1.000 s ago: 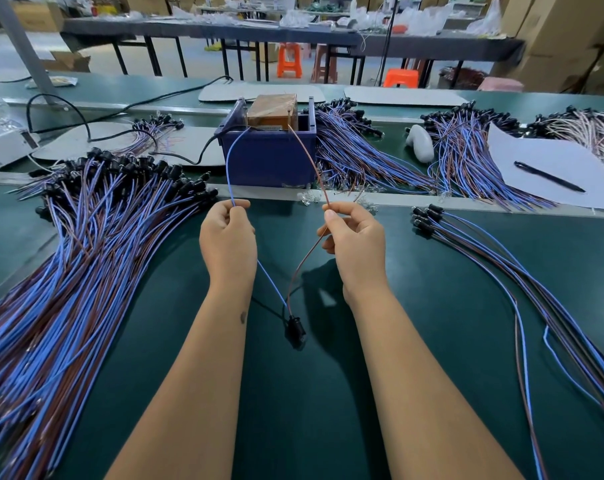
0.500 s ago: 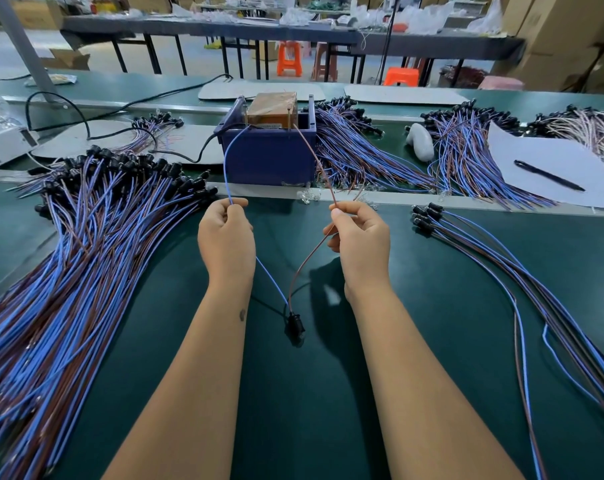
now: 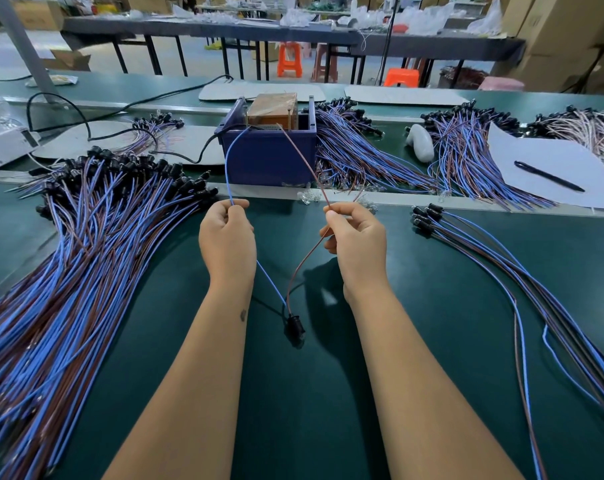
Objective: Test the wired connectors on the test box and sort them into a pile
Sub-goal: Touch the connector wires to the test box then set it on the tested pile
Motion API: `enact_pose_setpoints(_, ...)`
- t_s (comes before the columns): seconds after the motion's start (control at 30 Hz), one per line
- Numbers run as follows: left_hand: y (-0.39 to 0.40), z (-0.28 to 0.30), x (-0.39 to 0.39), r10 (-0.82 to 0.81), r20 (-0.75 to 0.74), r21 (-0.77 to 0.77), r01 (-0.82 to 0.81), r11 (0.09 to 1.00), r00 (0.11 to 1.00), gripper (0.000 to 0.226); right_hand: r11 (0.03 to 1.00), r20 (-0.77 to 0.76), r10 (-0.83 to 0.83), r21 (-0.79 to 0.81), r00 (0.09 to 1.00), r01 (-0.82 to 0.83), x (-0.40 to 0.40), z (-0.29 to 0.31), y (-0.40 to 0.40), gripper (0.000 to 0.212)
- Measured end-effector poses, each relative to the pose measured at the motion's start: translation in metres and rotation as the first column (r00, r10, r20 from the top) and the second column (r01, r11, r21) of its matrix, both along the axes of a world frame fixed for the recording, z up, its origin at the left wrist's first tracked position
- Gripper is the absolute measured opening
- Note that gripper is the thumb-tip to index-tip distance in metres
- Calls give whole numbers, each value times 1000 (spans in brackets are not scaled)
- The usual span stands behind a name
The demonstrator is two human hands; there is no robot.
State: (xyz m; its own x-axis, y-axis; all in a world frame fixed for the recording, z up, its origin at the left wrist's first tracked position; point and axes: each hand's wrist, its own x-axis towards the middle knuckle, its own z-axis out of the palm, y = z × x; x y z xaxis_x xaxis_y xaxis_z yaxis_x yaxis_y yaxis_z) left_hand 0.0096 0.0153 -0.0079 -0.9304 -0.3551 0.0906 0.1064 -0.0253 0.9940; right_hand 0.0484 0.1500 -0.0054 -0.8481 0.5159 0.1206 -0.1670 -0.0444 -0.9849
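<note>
Left hand [image 3: 227,237] pinches thin blue wire [image 3: 228,168], right hand [image 3: 356,237] pinches thin brown wire [image 3: 305,161]; both wires arc up to the boxy blue test box [image 3: 269,157]. Black cylindrical connector [image 3: 294,326] dangles below, over the matte green table [image 3: 432,306]. Big fanned wire pile [image 3: 68,254] on left.

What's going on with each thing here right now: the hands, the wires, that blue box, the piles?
Left hand: pinching the blue wire.
Right hand: pinching the brown wire.
Both wires: ends up at the blue test box.
Black connector: dangling below.
Left pile: large.
Right pile: few.
Pen: lying on paper.
</note>
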Motion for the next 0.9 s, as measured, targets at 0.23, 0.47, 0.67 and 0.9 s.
enact_pose_setpoints(0.23,0,0,0,4,-5,-1,-4,1000,1000,26,1000,4,-6,5,1000,6,-1,-1,1,17)
enact_pose_setpoints(0.47,0,0,0,9,0,-3,-9,1000,1000,26,1000,7,-18,9,1000,18,-2,-2,1,15)
enact_pose_setpoints(0.67,0,2,1,21,-2,4,-21,1000,1000,26,1000,17,-24,4,1000,24,-2,-2,1,16)
enact_pose_setpoints(0.9,-2,3,4,41,-33,33,-40,999,999,27,999,12,-30,-17,999,30,-2,0,-1,19)
